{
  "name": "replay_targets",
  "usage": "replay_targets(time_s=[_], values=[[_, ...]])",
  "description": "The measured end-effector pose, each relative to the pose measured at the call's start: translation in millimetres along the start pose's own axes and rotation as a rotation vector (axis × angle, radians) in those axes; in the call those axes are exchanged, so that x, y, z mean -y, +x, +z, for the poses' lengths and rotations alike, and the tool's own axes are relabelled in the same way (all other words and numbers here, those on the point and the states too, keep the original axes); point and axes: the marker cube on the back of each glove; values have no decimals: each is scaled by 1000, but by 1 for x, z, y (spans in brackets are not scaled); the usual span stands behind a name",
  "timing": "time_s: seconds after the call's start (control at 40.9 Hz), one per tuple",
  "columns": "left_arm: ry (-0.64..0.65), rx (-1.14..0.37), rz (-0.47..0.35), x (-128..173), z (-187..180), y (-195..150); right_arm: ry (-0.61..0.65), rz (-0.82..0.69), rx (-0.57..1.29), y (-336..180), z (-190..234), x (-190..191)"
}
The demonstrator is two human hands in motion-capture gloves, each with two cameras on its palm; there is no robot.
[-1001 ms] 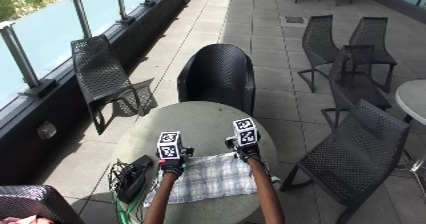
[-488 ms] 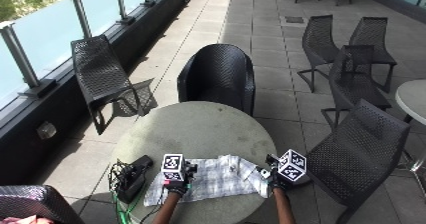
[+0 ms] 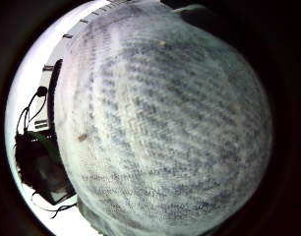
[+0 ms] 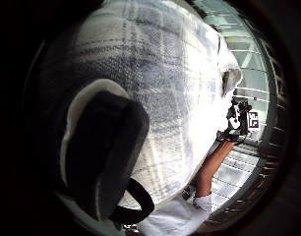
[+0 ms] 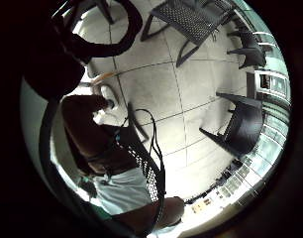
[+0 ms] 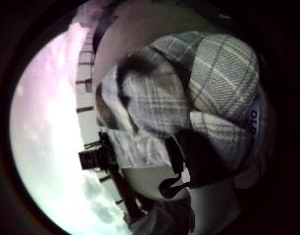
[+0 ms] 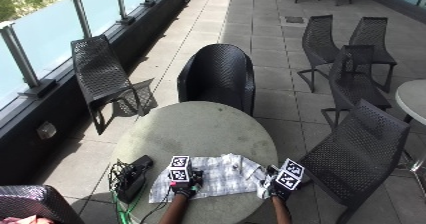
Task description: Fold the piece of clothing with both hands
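From the outside view, a pale plaid garment (image 7: pixel 213 180) lies spread across the near edge of a round grey table (image 7: pixel 193 134), its right end bunched up. The left hand (image 7: pixel 184 186) rests on the cloth toward its left part, and the right hand (image 7: pixel 278 184) is at the garment's right end, by the table's near right edge. This view does not show how the fingers of either hand are set. A black device with cables (image 7: pixel 132 174) sits on the table's near left edge, just beside the cloth. A black chair (image 7: pixel 218 76) stands at the far side of the table.

The left little finger side view is filled with the plaid weave (image 3: pixel 165 128), close to the palm, with the black device (image 3: pixel 40 167) beside it on the table.

The left thumb side view shows a gloved thumb (image 4: pixel 104 147) lying on the cloth (image 4: pixel 160 83), and the other hand (image 4: pixel 236 123) at the far end of the cloth.

The right little finger side view looks away over the paved floor (image 5: pixel 191 99).

In the right thumb side view the cloth (image 6: pixel 209 88) is gathered in folds against the palm, a gloved digit (image 6: pixel 199 156) curled over it.
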Motion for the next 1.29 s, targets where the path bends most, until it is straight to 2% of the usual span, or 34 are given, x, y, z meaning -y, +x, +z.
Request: replay_targets(time_s=[0.122, 0.22, 0.317, 0.415, 0.513, 0.586, 0.684, 0.757, 0.83, 0.952, 1.074, 1.197, 1.294], values=[[34, -36, 14, 13, 2, 9, 145, 65, -239, -4, 18, 44], [25, -45, 18, 16, 3, 12, 204, 43, -321, -19, 18, 58], [49, -71, 34, 18, 1, 13, 217, 13, -253, -36, 9, 59], [85, -124, 30, 17, -6, 8, 224, -44, -73, -62, -7, 51], [54, -338, 34, 8, -17, 2, 153, -168, 217, -114, -27, 29], [61, -455, 45, 16, -16, -17, 113, -278, 336, -167, -36, 4], [142, -421, 24, -6, -49, -36, 86, -412, 324, -233, -31, -31], [270, -356, -15, -33, -83, -48, 29, -501, 293, -279, -10, -55], [341, -344, -29, -49, -102, -55, -3, -552, 269, -308, 9, -71], [401, -349, -48, -64, -116, -65, -27, -605, 188, -345, 48, -90], [405, -357, -89, -62, -107, -81, -58, -652, 87, -372, 96, -109], [372, -452, -81, -60, -98, -82, -142, -744, 84, -367, 81, -159], [361, -434, -82, -58, -92, -84, -280, -794, 82, -348, 80, -158]])
